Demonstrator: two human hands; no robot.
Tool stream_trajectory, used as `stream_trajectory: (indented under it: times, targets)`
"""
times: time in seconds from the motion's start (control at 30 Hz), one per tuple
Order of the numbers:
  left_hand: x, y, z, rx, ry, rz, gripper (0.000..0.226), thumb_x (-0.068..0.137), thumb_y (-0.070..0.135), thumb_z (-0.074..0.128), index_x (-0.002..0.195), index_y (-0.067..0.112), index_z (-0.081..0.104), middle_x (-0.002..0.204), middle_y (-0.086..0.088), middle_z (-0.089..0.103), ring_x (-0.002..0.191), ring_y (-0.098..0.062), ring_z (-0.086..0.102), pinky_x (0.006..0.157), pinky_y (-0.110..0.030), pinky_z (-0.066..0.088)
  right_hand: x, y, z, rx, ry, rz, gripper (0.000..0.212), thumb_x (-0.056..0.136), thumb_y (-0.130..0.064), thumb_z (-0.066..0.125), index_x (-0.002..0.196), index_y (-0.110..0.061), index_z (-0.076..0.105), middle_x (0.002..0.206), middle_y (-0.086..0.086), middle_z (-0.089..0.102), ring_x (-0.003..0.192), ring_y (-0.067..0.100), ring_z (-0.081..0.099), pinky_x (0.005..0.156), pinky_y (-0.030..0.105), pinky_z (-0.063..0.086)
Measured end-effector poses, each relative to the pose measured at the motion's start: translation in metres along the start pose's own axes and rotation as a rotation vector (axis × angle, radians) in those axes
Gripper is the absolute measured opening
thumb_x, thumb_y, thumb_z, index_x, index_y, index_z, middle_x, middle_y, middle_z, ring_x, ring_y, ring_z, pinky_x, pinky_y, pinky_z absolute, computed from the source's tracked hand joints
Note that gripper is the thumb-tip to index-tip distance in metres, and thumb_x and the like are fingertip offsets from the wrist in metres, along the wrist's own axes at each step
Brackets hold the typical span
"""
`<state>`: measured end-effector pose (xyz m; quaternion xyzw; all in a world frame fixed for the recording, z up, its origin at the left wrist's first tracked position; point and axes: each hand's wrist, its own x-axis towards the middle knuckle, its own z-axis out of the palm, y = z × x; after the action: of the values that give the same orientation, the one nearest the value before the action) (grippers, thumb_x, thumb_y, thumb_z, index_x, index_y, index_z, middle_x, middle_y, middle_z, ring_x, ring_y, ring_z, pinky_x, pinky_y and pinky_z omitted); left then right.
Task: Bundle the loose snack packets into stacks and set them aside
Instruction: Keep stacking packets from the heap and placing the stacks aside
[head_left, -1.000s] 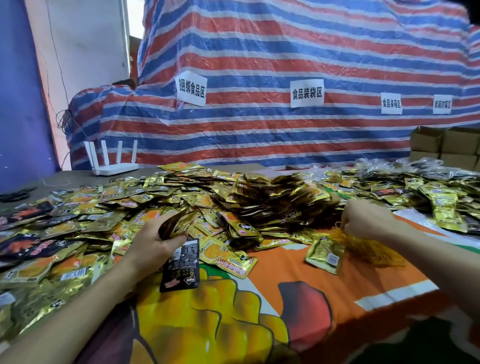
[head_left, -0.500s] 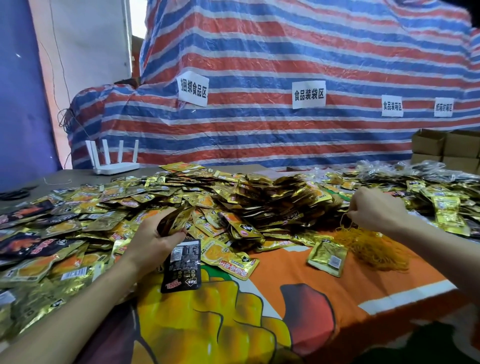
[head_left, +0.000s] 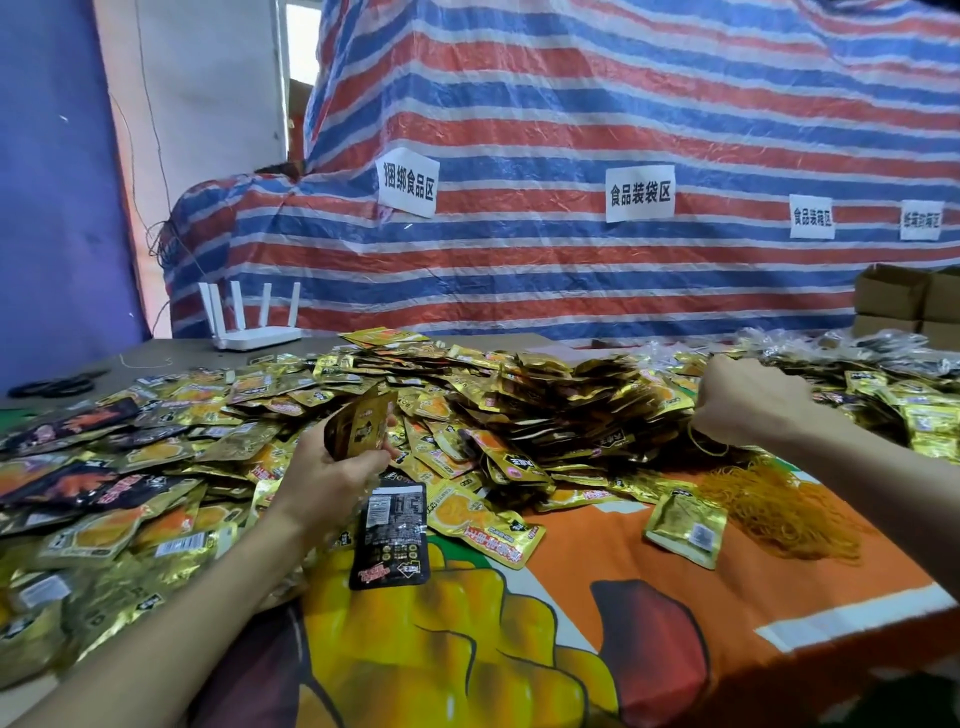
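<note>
My left hand (head_left: 324, 475) grips a small stack of gold snack packets (head_left: 359, 422), raised on edge above the heap. A big pile of loose gold packets (head_left: 519, 410) covers the table's middle and left. My right hand (head_left: 748, 400) is fisted and pinches an orange rubber band (head_left: 707, 442) pulled up from the tangle of rubber bands (head_left: 779, 506). A black packet (head_left: 392, 538) lies face down just below my left hand. One gold packet (head_left: 685, 527) lies alone beside the bands.
A white router (head_left: 249, 322) stands at the back left, with black scissors (head_left: 52, 385) near the left edge. Cardboard boxes (head_left: 906, 304) sit at the far right. A striped tarp (head_left: 571, 156) with paper labels hangs behind. The table has an orange and yellow printed cover (head_left: 571, 597).
My left hand has lifted the gold stack up off the pile. My right hand rose from the rubber band tangle toward the back right, drawing a band with it.
</note>
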<state>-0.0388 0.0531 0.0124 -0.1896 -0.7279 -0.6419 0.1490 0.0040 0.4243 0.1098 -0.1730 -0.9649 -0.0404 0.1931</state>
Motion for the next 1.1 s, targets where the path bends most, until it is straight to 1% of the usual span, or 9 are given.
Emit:
stream_trajectory:
  times: [0.17, 0.27, 0.37, 0.47, 0.6, 0.73, 0.9, 1.03, 1.1]
  targets:
    - [0.003, 0.012, -0.004, -0.431, -0.031, -0.207, 0.031, 0.077, 0.001, 0.063, 0.107, 0.003, 0.069, 0.097, -0.015, 0.072, 0.074, -0.027, 0.066, 0.074, -0.039, 0.056, -0.022, -0.073, -0.003, 0.692, -0.226, -0.317, 0.012, 0.091, -0.021, 0.072, 0.08, -0.02, 0.076, 0.08, -0.002, 0.073, 0.077, 0.01, 0.067, 0.058, 0.02, 0.047]
    - [0.002, 0.017, -0.01, -0.514, -0.097, -0.313, 0.045, 0.076, 0.011, 0.062, 0.119, 0.003, 0.061, 0.119, -0.011, 0.072, 0.076, -0.021, 0.066, 0.081, -0.038, 0.054, -0.035, -0.135, 0.007, 0.918, -0.317, -0.406, 0.009, 0.089, -0.024, 0.076, 0.082, -0.019, 0.077, 0.074, -0.006, 0.071, 0.056, -0.003, 0.06, 0.046, 0.009, 0.039]
    - [0.001, 0.018, -0.013, -0.534, -0.108, -0.375, 0.045, 0.074, 0.012, 0.063, 0.119, 0.003, 0.061, 0.117, -0.011, 0.073, 0.077, -0.02, 0.069, 0.082, -0.038, 0.055, -0.041, -0.188, 0.018, 1.072, -0.389, -0.45, 0.011, 0.089, -0.024, 0.077, 0.082, -0.014, 0.076, 0.07, -0.002, 0.066, 0.052, 0.005, 0.05, 0.042, 0.013, 0.036]
    - [0.004, 0.014, -0.015, -0.407, 0.006, -0.413, 0.034, 0.075, 0.011, 0.069, 0.108, 0.005, 0.071, 0.095, -0.014, 0.075, 0.078, -0.024, 0.072, 0.078, -0.038, 0.058, -0.046, -0.225, 0.038, 1.115, -0.228, -0.483, 0.016, 0.089, -0.029, 0.076, 0.079, -0.017, 0.074, 0.073, -0.006, 0.068, 0.065, 0.006, 0.06, 0.054, 0.015, 0.042]
    - [0.009, 0.006, -0.013, -0.228, 0.14, -0.43, 0.028, 0.081, 0.004, 0.07, 0.105, -0.011, 0.067, 0.093, -0.025, 0.073, 0.072, -0.027, 0.069, 0.064, -0.031, 0.058, -0.05, -0.24, 0.065, 1.042, 0.009, -0.535, 0.017, 0.091, -0.036, 0.073, 0.075, -0.031, 0.069, 0.073, -0.018, 0.065, 0.071, -0.004, 0.06, 0.057, 0.012, 0.037]
    - [0.011, 0.006, -0.014, -0.167, 0.12, -0.41, 0.038, 0.082, 0.001, 0.069, 0.117, -0.013, 0.058, 0.099, -0.029, 0.073, 0.08, -0.034, 0.073, 0.072, -0.039, 0.062, -0.047, -0.234, 0.073, 1.032, -0.009, -0.557, 0.018, 0.091, -0.037, 0.073, 0.074, -0.033, 0.067, 0.077, -0.016, 0.067, 0.076, -0.001, 0.062, 0.063, 0.019, 0.045]
    - [0.007, 0.01, -0.02, -0.306, -0.02, -0.414, 0.024, 0.068, -0.001, 0.071, 0.092, -0.004, 0.075, 0.086, -0.021, 0.073, 0.067, -0.028, 0.07, 0.065, -0.034, 0.06, -0.044, -0.222, 0.074, 1.086, -0.059, -0.505, 0.015, 0.094, -0.023, 0.069, 0.079, -0.025, 0.07, 0.082, -0.014, 0.066, 0.081, 0.0, 0.06, 0.064, 0.014, 0.039]
    - [0.005, 0.009, -0.023, -0.658, -0.271, -0.512, 0.052, 0.071, 0.003, 0.069, 0.122, 0.001, 0.056, 0.086, -0.012, 0.065, 0.074, -0.026, 0.065, 0.078, -0.038, 0.056, -0.04, -0.208, 0.066, 1.533, -0.648, -0.478, 0.025, 0.087, -0.01, 0.063, 0.065, -0.018, 0.073, 0.081, -0.001, 0.069, 0.077, 0.014, 0.057, 0.07, 0.029, 0.042]
    - [0.005, 0.008, -0.024, -0.791, -0.339, -0.511, 0.059, 0.07, 0.002, 0.07, 0.125, 0.003, 0.052, 0.087, -0.012, 0.063, 0.074, -0.026, 0.064, 0.075, -0.039, 0.057, -0.039, -0.2, 0.062, 1.784, -0.914, -0.489, 0.012, 0.067, -0.021, 0.063, 0.057, -0.017, 0.068, 0.08, 0.005, 0.069, 0.078, 0.018, 0.059, 0.078, 0.034, 0.044]
